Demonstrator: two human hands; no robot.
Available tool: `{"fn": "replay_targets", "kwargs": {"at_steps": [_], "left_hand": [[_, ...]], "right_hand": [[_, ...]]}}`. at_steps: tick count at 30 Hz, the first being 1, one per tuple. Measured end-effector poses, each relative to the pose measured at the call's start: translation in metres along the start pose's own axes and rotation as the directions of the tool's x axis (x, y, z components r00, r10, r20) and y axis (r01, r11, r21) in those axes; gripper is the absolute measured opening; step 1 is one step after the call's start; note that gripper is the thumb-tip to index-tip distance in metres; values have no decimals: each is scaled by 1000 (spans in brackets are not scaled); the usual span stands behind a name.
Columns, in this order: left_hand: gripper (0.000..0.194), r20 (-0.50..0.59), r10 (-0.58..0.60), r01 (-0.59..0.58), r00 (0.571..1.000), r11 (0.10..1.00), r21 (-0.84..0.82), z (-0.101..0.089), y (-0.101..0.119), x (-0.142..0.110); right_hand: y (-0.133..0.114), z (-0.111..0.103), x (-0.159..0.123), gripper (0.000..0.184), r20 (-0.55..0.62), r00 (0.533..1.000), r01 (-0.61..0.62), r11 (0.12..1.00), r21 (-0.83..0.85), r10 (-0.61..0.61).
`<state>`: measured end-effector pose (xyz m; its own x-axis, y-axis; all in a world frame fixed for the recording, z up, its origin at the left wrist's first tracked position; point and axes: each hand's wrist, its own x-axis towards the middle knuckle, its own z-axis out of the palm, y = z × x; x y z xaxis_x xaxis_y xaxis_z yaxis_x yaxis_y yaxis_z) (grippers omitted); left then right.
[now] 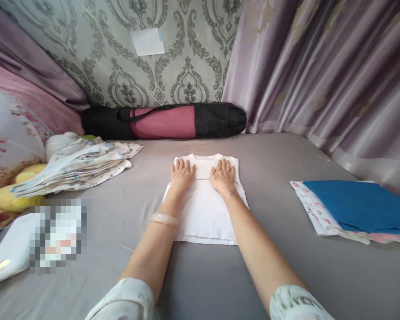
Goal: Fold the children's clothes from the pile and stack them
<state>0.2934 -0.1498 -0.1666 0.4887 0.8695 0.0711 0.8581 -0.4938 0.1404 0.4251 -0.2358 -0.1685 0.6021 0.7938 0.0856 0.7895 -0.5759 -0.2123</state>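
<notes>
A small white shirt (pixel 205 218) lies flat on the grey bed sheet (pixel 270 275), its neckline at the far end and its sides folded in. My left hand (pixel 182 176) rests palm down on the shirt's upper left part, fingers spread. On the upper right part lies my right hand (pixel 223 174), also flat with the fingers apart. Both hands press on the cloth without gripping it. A pale bangle (pixel 164 218) circles my left wrist. The part of the shirt beneath my palms is hidden.
To the right lies a stack of folded clothes with a blue garment (pixel 360 206) on top. Folded patterned cloths (pixel 83 166) sit at the left, near a yellow plush (pixel 6 198) and a white device (pixel 13 249). A black and pink rolled bag (pixel 163 122) lies along the wall.
</notes>
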Motion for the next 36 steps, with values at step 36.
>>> {"fn": "replay_targets", "kwargs": {"at_steps": [36], "left_hand": [[61,12,-56,57,998,986,-158,-36,-70,-36]], "right_hand": [[106,-30,-11,42,-6,975,-186,833,521,222]]}}
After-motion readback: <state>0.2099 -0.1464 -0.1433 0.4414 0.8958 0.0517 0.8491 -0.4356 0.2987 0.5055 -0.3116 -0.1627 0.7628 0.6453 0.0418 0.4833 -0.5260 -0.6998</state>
